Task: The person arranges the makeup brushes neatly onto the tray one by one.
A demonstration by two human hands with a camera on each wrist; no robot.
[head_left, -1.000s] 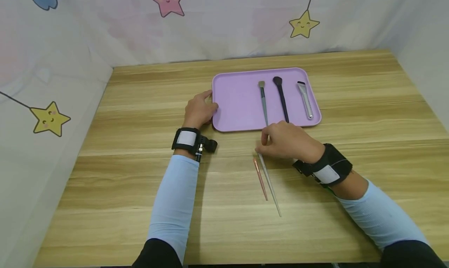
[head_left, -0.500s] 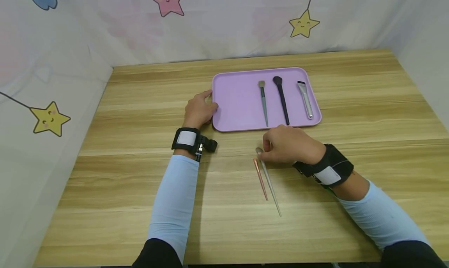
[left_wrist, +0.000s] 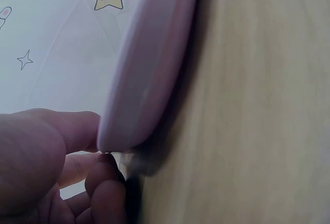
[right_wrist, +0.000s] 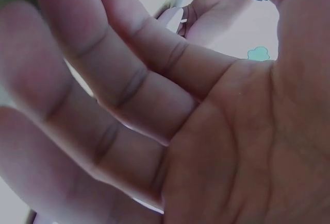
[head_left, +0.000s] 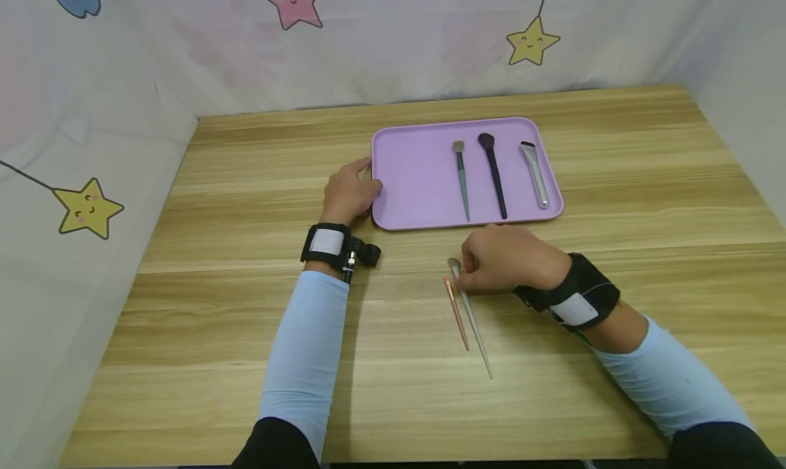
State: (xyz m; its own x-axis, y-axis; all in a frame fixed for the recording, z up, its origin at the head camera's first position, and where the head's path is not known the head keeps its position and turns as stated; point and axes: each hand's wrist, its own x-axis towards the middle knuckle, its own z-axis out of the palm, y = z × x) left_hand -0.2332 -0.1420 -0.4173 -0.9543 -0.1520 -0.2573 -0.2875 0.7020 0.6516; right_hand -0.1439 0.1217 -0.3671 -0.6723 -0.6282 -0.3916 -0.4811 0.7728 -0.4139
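Note:
My left hand (head_left: 348,192) grips the left edge of a purple tray (head_left: 408,182). In the left wrist view the thumb presses the rim and the other fingers bend beneath it. My right hand (head_left: 512,257) is over a pale, thin-handled makeup brush (head_left: 473,322) on the table, its thumb side at the upper handle, below the grey bristles. The right wrist view shows loosely bent fingers (right_wrist: 149,44) with no brush between them; the thumb tip is out of that frame. A shorter rose-gold makeup brush (head_left: 457,315) lies alongside, to the left.
On the tray lie a green-handled brush (head_left: 463,189), a black brush (head_left: 493,175) and a silver brush with a flat dark tip (head_left: 536,175). The wooden table (head_left: 233,305) meets a printed white curtain (head_left: 381,59) behind the tray.
My right hand has drawn slightly back from the tray, along the pale brush, uncovering its bristles and the tray's front edge. Both loose brushes and my left hand stay in place.

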